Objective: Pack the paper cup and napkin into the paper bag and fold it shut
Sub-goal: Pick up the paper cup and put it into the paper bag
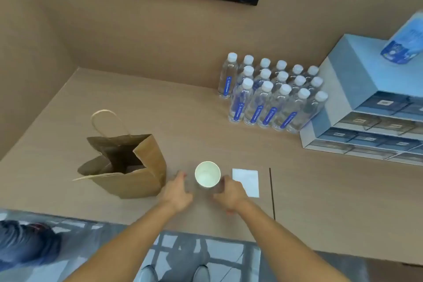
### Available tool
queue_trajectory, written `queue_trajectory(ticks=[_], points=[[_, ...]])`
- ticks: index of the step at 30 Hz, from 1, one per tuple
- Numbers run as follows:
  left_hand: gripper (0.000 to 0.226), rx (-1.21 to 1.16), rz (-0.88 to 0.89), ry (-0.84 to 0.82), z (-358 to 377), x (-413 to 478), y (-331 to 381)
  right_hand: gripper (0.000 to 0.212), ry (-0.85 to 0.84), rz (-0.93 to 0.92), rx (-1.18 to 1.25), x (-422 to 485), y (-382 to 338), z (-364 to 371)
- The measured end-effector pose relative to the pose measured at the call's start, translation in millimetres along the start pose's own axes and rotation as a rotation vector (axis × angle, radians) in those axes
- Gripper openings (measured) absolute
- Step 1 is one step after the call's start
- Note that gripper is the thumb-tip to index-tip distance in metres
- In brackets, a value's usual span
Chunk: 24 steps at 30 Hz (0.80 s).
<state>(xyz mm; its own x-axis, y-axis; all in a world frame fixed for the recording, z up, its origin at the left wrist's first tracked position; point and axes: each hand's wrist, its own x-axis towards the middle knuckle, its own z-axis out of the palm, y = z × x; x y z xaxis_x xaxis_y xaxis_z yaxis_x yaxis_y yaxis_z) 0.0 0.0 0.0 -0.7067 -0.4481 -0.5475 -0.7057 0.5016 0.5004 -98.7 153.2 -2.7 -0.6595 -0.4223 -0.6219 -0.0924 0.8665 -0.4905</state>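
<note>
A white paper cup (207, 174) stands upright and empty near the table's front edge. A white folded napkin (247, 181) lies flat just to its right. A brown paper bag (135, 171) with twine handles stands open to the left of the cup. My left hand (177, 191) hovers between the bag and the cup, fingers apart, a small gap from the cup. On the cup's right side is my right hand (229, 193), fingers spread, close beside the cup and partly over the napkin's near left corner. Neither hand holds anything.
Several water bottles (272, 91) stand in rows at the back right. A blue-grey drawer unit (366, 107) sits at the right with a blue pack (405, 41) on top. A thin dark seam (272, 192) runs across the table right of the napkin.
</note>
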Motion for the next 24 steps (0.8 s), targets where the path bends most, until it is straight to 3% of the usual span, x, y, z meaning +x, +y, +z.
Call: queue_trajectory(ticks=[3,10,16,20,24], points=[[0.066,-0.333,0.094,-0.016,7.2,13.0,3.3,0.066,0.043,-0.120,0.254,15.6,-0.9,11.8],[0.054,-0.480,0.204,0.033,-9.2,-16.6,30.5,0.040,0.139,-0.375,0.316,-16.8,-31.6,-14.3],[0.049,-0.302,0.385,0.059,-86.6,-90.8,60.9,0.070,0.131,-0.525,0.133,-108.1,-92.5,-82.4],[0.035,-0.143,0.553,0.058,-163.0,-141.8,71.4,0.064,0.129,-0.657,-0.093,-164.9,-153.9,-117.2],[0.043,0.052,0.671,0.055,-241.2,-162.6,43.0,0.064,0.082,-0.676,-0.208,-196.4,-214.1,-127.4]])
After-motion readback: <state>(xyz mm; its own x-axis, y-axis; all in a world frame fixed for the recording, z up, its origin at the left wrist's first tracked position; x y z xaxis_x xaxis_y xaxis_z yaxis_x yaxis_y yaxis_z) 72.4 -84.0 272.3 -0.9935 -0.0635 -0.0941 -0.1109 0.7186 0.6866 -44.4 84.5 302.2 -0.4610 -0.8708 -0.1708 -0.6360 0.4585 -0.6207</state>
